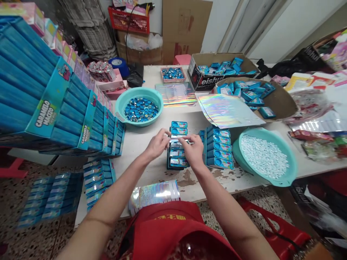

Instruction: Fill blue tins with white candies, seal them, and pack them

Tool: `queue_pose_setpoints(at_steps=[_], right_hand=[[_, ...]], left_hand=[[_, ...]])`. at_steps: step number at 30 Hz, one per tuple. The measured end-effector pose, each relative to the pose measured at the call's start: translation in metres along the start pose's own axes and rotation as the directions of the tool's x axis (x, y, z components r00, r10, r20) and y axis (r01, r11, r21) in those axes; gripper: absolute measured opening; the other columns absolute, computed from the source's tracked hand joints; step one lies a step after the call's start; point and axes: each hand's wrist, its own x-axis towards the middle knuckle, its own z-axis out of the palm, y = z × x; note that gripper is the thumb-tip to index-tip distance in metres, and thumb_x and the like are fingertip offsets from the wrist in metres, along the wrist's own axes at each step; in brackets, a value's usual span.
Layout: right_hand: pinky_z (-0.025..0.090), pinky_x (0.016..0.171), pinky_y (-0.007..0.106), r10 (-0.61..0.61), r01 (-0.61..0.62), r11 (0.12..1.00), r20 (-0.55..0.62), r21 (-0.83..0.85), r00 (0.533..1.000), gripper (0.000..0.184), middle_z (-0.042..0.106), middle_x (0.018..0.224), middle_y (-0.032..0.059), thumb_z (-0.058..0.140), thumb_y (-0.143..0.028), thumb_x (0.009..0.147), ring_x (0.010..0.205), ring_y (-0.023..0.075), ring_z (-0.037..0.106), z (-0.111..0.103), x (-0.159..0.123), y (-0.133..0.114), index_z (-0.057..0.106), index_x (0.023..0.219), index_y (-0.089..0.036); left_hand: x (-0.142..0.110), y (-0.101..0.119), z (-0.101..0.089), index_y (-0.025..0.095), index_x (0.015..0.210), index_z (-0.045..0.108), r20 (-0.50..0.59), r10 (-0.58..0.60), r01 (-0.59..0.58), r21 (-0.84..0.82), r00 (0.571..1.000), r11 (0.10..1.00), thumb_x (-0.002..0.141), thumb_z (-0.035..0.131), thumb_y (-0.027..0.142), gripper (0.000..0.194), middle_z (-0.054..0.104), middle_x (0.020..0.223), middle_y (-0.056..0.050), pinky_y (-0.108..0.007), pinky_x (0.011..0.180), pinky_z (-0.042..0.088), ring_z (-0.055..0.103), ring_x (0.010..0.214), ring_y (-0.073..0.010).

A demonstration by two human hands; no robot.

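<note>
fingers (165,133) of left hand (157,145) and right hand (194,147) pinch a pale strip (175,138) above blue boxes (177,153).

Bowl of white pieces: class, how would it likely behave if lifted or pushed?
The bowl may feel fairly heavy, as the many white pieces spread broadly across it. They look loose, so they would probably slide or spill if it tilted. Pushed towards the wearer, it could tip off, since its rim reaches the table's near edge.

Blue packs (177,162) in row, pale strip (175,139) over
</note>
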Motion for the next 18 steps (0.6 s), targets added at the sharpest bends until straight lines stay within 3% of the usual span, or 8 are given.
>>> queue_pose_setpoints(at_steps=[3, 6, 10, 13, 15, 18], right_hand=[[0.038, 0.091, 0.036, 0.065, -0.066, 0.997, -0.029, -0.028, 0.997, 0.011, 0.054, 0.087, 0.0045, 0.067, -0.029, 0.066, 0.093, 0.0214, 0.051, 0.018, 0.037, 0.004, 0.069, 0.068, -0.018], [0.039, 0.09, 0.036, 0.143, -0.144, 0.989, -0.03, -0.024, 0.989, 0.008, 0.052, 0.09, 0.0051, 0.067, -0.025, 0.062, 0.091, 0.0213, 0.051, 0.029, 0.056, 0.01, 0.067, 0.063, -0.017], [0.041, 0.087, 0.032, 0.165, -0.166, 0.986, -0.052, -0.019, 0.985, 0.01, 0.051, 0.093, 0.0059, 0.067, -0.024, 0.059, 0.092, 0.0206, 0.051, 0.033, 0.059, 0.021, 0.06, 0.063, -0.017], [0.044, 0.081, 0.032, 0.247, -0.247, 0.969, -0.102, 0.01, 0.964, 0.029, 0.051, 0.097, 0.006, 0.07, -0.024, 0.056, 0.087, 0.0194, 0.052, 0.032, 0.057, 0.027, 0.056, 0.08, -0.017], [0.044, 0.079, 0.032, 0.27, -0.267, 0.963, -0.092, 0.039, 0.959, 0.039, 0.052, 0.097, 0.0061, 0.071, -0.025, 0.055, 0.085, 0.0191, 0.053, 0.032, 0.058, 0.029, 0.051, 0.087, -0.017], [0.044, 0.079, 0.035, 0.245, -0.246, 0.969, -0.048, -0.005, 0.968, 0.042, 0.055, 0.088, 0.0038, 0.073, -0.028, 0.055, 0.082, 0.02, 0.054, 0.033, 0.064, 0.031, 0.048, 0.087, -0.018]], left_hand=[[0.04, -0.003, -0.012, 0.019, 0.097, 0.045, 0.004, 0.04, -0.04, 0.138, 0.999, 0.99, 0.081, 0.038, 0.019, 0.017, 0.047, 0.056, 0.006, -0.023, 0.057, 0.036, 0.045, 0.056, -0.0119], [0.062, -0.01, -0.013, 0.019, 0.093, 0.043, 0.037, 0.007, -0.014, 0.2, 0.999, 0.98, 0.08, 0.038, 0.015, 0.015, 0.046, 0.057, 0.006, -0.023, 0.057, 0.034, 0.044, 0.057, -0.0122], [0.069, -0.024, -0.004, 0.019, 0.093, 0.042, 0.048, -0.026, 0.022, 0.094, 0.999, 0.995, 0.083, 0.038, 0.019, 0.01, 0.045, 0.056, 0.006, -0.023, 0.055, 0.035, 0.044, 0.054, -0.0115], [0.062, -0.032, 0.006, 0.019, 0.102, 0.045, -0.071, -0.154, 0.163, 0.157, 0.986, 0.974, 0.083, 0.044, 0.024, 0.02, 0.052, 0.06, 0.004, -0.026, 0.06, 0.041, 0.052, 0.058, -0.0145], [0.055, -0.036, 0.015, 0.018, 0.109, 0.049, -0.204, -0.208, 0.25, 0.212, 0.957, 0.945, 0.083, 0.047, 0.029, 0.028, 0.063, 0.073, -0.003, -0.03, 0.071, 0.044, 0.06, 0.075, -0.0194], [0.042, -0.04, 0.03, 0.019, 0.125, 0.047, -0.267, -0.113, 0.152, 0.131, 0.957, 0.98, 0.09, 0.036, 0.044, 0.045, 0.06, 0.12, -0.011, -0.034, 0.092, 0.04, 0.053, 0.114, -0.0232]])
